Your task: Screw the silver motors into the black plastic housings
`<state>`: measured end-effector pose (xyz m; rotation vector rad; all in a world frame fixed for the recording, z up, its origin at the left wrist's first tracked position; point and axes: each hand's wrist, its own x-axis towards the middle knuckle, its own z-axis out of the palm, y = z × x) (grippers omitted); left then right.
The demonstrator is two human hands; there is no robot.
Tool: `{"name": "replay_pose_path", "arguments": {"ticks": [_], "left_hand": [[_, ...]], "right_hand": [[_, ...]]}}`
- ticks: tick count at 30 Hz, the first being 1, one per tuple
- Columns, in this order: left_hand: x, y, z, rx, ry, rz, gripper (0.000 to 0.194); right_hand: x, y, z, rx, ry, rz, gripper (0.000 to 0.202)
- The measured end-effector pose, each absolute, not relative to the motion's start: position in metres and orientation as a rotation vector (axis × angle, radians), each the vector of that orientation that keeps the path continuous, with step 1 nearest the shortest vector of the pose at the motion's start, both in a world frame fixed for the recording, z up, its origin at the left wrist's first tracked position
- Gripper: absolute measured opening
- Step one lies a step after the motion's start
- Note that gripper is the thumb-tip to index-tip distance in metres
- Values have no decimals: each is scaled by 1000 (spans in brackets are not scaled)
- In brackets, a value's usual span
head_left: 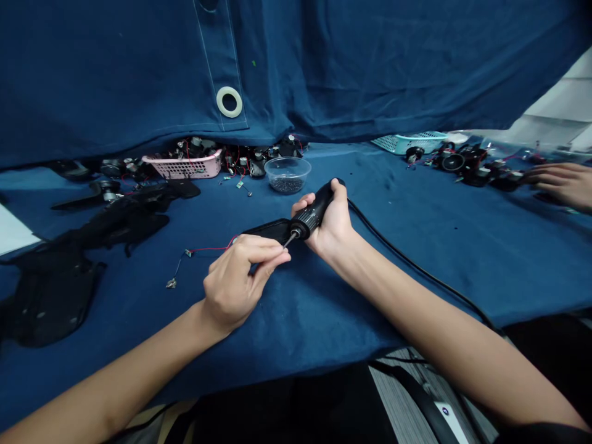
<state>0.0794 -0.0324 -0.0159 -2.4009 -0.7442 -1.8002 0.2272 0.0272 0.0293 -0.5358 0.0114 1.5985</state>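
My right hand (pixel 330 219) is wrapped round a black corded electric screwdriver (pixel 313 213), its bit (pixel 290 239) angled down to the left. At the bit's tip, the thumb and fingers of my left hand (pixel 243 277) are pinched together; anything small between them is hidden. Behind my hands lies a black part (pixel 271 230), partly covered by them. From it a red wire (pixel 210 249) runs left to a small connector board (pixel 188 253) and a little metal piece (pixel 171 283) on the blue cloth.
A clear bowl (pixel 287 176) of small dark screws stands beyond my hands. Behind it are a pink basket (pixel 187 166) and wired parts; black housings (pixel 60 290) lie left. At right are a teal basket (pixel 411 143), more parts and another person's hand (pixel 562 184). The cord (pixel 416 265) trails right.
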Motion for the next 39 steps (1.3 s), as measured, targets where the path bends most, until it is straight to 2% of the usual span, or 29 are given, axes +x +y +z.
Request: {"name": "replay_pose_path", "arguments": {"ticks": [5, 10, 15, 20, 30, 36, 39], "left_hand": [[80, -29, -18, -2448, -728, -1875, 7], [80, -30, -13, -2455, -718, -1729, 5], [76, -31, -12, -2349, -660, -1604, 17], [74, -28, -11, -2420, -604, -1525, 15], [75, -27, -14, -2429, -681, -1495, 22], [74, -28, -11, -2419, -729, -1458, 17], [73, -29, -11, -2402, -740, -1462, 23]], "right_hand": [[227, 26, 29, -522, 17, 1607, 42], [227, 27, 28, -556, 4, 1593, 41], [227, 28, 27, -585, 3, 1569, 39], [229, 29, 26, -622, 8, 1552, 39], [229, 31, 24, -643, 15, 1544, 39], [230, 31, 23, -635, 24, 1549, 38], [231, 31, 23, -623, 17, 1557, 39]]}}
